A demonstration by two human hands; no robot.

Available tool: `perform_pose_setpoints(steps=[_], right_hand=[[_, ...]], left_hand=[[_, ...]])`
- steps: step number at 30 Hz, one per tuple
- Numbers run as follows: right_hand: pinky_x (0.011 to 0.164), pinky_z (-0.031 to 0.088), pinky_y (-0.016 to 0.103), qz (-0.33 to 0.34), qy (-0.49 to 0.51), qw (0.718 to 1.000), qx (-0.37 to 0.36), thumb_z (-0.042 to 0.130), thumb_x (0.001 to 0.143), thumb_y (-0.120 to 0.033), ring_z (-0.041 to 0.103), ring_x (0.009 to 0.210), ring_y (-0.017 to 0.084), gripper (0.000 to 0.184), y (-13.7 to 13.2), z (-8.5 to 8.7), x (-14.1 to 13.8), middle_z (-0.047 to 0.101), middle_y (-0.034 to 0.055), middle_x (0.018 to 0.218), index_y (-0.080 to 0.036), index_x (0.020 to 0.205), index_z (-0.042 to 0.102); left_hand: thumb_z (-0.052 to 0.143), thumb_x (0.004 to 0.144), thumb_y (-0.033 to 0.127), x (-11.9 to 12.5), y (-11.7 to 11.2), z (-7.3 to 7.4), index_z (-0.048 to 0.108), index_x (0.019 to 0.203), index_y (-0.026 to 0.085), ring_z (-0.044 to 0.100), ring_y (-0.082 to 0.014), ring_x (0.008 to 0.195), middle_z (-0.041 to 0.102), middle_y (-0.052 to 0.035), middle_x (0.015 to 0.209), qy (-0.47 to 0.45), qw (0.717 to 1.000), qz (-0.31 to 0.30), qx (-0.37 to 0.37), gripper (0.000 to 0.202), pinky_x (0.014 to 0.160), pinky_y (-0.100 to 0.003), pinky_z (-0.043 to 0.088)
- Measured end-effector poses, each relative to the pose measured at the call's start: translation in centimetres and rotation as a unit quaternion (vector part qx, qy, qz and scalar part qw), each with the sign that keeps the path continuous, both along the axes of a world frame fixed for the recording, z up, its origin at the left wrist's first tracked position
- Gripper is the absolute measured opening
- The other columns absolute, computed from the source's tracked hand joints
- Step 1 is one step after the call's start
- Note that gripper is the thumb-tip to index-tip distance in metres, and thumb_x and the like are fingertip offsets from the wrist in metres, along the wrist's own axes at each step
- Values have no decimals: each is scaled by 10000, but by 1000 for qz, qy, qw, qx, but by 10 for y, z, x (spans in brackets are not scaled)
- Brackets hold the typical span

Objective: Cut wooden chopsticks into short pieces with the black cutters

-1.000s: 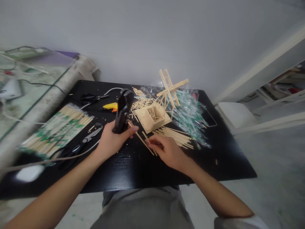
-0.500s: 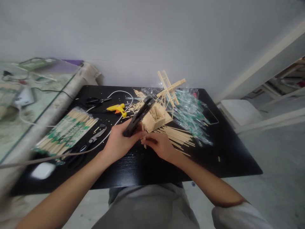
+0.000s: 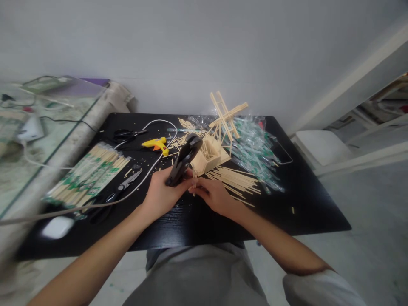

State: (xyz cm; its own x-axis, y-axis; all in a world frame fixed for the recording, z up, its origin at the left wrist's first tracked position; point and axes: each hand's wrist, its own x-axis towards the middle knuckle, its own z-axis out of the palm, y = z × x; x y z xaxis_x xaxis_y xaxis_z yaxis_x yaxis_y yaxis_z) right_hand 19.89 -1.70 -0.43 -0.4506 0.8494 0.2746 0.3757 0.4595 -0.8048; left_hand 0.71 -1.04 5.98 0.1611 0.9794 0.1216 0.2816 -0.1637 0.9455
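Note:
My left hand [image 3: 162, 189] is closed around a black tool [image 3: 184, 159] that slants up and to the right. Its working end is hidden, so I cannot make out its exact kind. My right hand [image 3: 214, 195] pinches a short wooden stick [image 3: 194, 194] right beside the left thumb, the two hands' fingertips meeting there. Just behind the hands stands a windmill-like model [image 3: 208, 155] built from pale sticks, with crossed stick blades [image 3: 225, 114] on top. Loose thin sticks [image 3: 237, 180] lie fanned out to the right of it.
Left on the black table [image 3: 255, 221] are a yellow glue gun [image 3: 156, 145], grey-bladed scissors [image 3: 129, 180], another black-handled pair [image 3: 126, 134], packed sticks [image 3: 91, 174] and a white case [image 3: 58, 227]. Plastic wrappers [image 3: 255, 148] pile up on the right. A cable [image 3: 105, 205] crosses the left side.
The black tool has turned slightly in my left hand, showing its wider upper part. The hands stay together at the stick, which has shifted only slightly.

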Motion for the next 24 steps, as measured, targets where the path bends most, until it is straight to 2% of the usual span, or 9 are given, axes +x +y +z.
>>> perform_pose_setpoints(steps=[6, 13, 19, 24], right_hand=[[779, 534, 254, -6, 30, 997, 68, 675, 1003, -300, 740, 811, 180, 113, 6, -13, 1, 802, 33, 914, -208, 998, 741], [770, 549, 266, -6, 28, 997, 74, 674, 1003, -327, 747, 807, 188, 152, 6, -18, 0, 804, 41, 893, -202, 988, 759], [762, 544, 259, -2, 24, 996, 84, 671, 1006, -338, 738, 786, 180, 173, 7, -19, 0, 787, 38, 861, -196, 949, 752], [770, 547, 262, -1, 24, 995, 98, 647, 1021, -328, 732, 794, 178, 172, 5, -18, -2, 790, 51, 900, -189, 1004, 746]], left_hand=[[797, 782, 304, -2, 2, -6, 766, 838, 175, 736, -179, 775, 794, -21, 841, 14, 999, -10, 29, 144, 759, -283, 601], [791, 792, 299, -5, 1, -14, 775, 848, 180, 748, -179, 787, 797, -19, 839, 15, 999, -25, 15, 133, 770, -282, 607], [793, 783, 314, -4, 3, -11, 771, 821, 171, 758, -201, 816, 805, -39, 855, 10, 1000, -25, 16, 150, 795, -315, 621], [795, 790, 328, -6, 3, -11, 759, 822, 168, 765, -211, 806, 806, -42, 851, 5, 999, -27, 20, 167, 784, -324, 624]])
